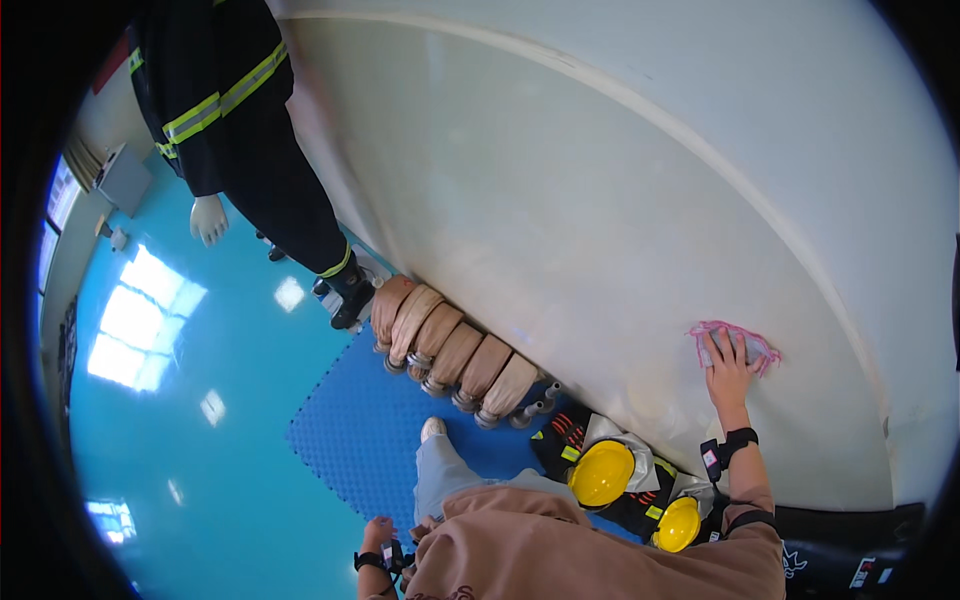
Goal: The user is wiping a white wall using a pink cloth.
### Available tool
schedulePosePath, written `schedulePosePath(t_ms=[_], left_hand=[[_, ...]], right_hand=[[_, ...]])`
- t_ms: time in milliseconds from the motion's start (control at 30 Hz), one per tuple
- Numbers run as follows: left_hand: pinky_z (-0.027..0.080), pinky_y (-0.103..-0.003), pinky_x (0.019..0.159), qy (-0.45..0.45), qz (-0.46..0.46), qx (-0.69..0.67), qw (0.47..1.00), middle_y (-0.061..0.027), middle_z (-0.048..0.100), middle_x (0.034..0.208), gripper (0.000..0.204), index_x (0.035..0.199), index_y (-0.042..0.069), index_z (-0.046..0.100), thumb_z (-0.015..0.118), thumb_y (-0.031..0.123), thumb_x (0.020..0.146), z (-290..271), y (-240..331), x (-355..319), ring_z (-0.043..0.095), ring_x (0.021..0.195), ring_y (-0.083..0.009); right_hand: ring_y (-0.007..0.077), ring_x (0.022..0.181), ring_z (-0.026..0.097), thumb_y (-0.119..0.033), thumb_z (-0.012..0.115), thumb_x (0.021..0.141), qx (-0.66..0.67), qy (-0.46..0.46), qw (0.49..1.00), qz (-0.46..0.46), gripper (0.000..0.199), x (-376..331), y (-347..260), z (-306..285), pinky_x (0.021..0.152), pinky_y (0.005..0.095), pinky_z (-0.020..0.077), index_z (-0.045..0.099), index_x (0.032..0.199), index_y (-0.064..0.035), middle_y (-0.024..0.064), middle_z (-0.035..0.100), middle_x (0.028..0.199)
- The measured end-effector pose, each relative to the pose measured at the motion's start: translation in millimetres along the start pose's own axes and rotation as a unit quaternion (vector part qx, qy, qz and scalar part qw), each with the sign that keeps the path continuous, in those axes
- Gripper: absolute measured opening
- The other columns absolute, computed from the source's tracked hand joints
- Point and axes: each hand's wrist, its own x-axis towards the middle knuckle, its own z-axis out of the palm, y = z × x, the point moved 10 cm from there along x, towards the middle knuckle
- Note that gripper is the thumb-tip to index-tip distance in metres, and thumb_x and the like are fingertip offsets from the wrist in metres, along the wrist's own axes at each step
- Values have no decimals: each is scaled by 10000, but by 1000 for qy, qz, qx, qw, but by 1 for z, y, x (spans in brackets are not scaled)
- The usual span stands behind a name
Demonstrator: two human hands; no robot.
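Observation:
My right hand [730, 362] is raised to the pale wall [600, 230] on the right. Its fingers are spread over a grey cloth with a pink fringed edge [762, 350], holding it flat against the wall. Close to my waist, at the lower edge, is my left hand [378, 532], away from the wall. Its fingers are mostly turned out of sight, and nothing shows in it. Each wrist wears a black strap with a small device.
Several rolled tan hoses [455, 355] with metal couplings line the wall on a blue mat [350, 430]. Two yellow helmets [602, 472] rest on dark gear below my right arm. A mannequin [270, 150] in a dark reflective suit stands far left. A black bag [850, 540] lies lower right.

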Motion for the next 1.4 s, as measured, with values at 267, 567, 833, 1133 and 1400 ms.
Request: schedulePosePath(t_ms=[267,567,833,1133,1400], left_hand=[[462,-279,519,59,37,-39,997,-125,590,678,237,896,5,526,472,193,762,-112,80,29,583,570,-185],[411,-253,414,194,153,-97,964,-113,587,722,252,935,2,491,441,208,800,-157,68,3,575,574,-153],[452,-291,474,-99,-116,-371,916,-120,579,687,271,881,-57,494,481,194,778,14,-112,-35,577,560,-203],[440,-311,469,-11,16,-219,975,-134,588,661,240,808,-19,541,489,210,758,11,-91,42,555,483,-184],[441,-281,485,195,202,-82,956,-98,584,643,199,846,13,532,470,186,771,-75,109,-1,566,528,-172]], right_hand=[[102,1158,257,-116,490,645,29,8,983,-179,598,222,-179,-71,909,460,161,332,1199,-280,-75,263,1275],[123,1196,187,-97,446,674,113,56,945,-301,564,354,-334,-92,982,397,97,310,1216,-164,-19,230,1293],[126,1191,200,-60,424,678,143,79,942,-293,523,336,-329,-86,972,387,144,353,1189,-149,-21,245,1287],[66,1145,276,-48,427,635,104,-88,964,-227,559,121,-170,-19,973,368,139,378,1175,-181,-76,305,1254],[50,1130,291,-60,464,634,57,-170,962,-208,572,27,-90,-3,966,361,142,369,1178,-206,-95,304,1251]])
